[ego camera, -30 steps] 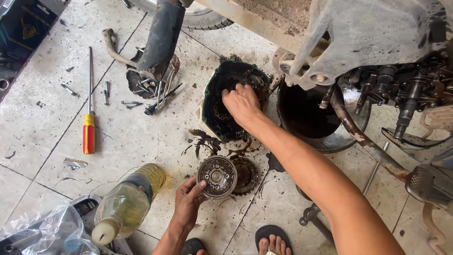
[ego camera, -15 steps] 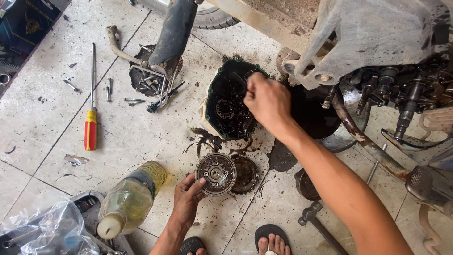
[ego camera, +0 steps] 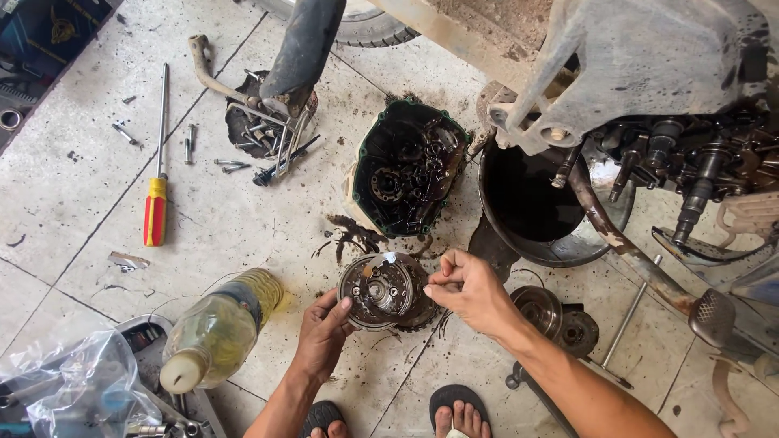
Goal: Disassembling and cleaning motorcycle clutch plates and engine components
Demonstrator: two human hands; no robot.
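The round, greasy metal clutch assembly [ego camera: 377, 290] lies flat on the pale tiled floor [ego camera: 243, 219] and serves as the reference point. The left hand [ego camera: 323, 334] grips its near-left rim, thumb on the upper face and fingers curled under the edge. The right hand [ego camera: 469, 290] sits just to the right of the assembly, fingers pinched narrowly together at its right edge; whether a small part is held between them cannot be told.

Directly beyond the assembly lies a black, oil-coated engine side cover [ego camera: 408, 169], inner face up, with a dark oil stain [ego camera: 350, 234] between the two. To the far right of the assembly stands a round black drain pan [ego camera: 535, 212] under the exposed engine [ego camera: 690, 162]. Just right of the right hand rests a second round metal component [ego camera: 542, 308]. Left of the assembly lies a clear plastic bottle of yellowish liquid [ego camera: 217, 328] on its side. Farther left and beyond is a red-and-yellow-handled screwdriver [ego camera: 156, 195], with loose bolts [ego camera: 191, 146] near it.
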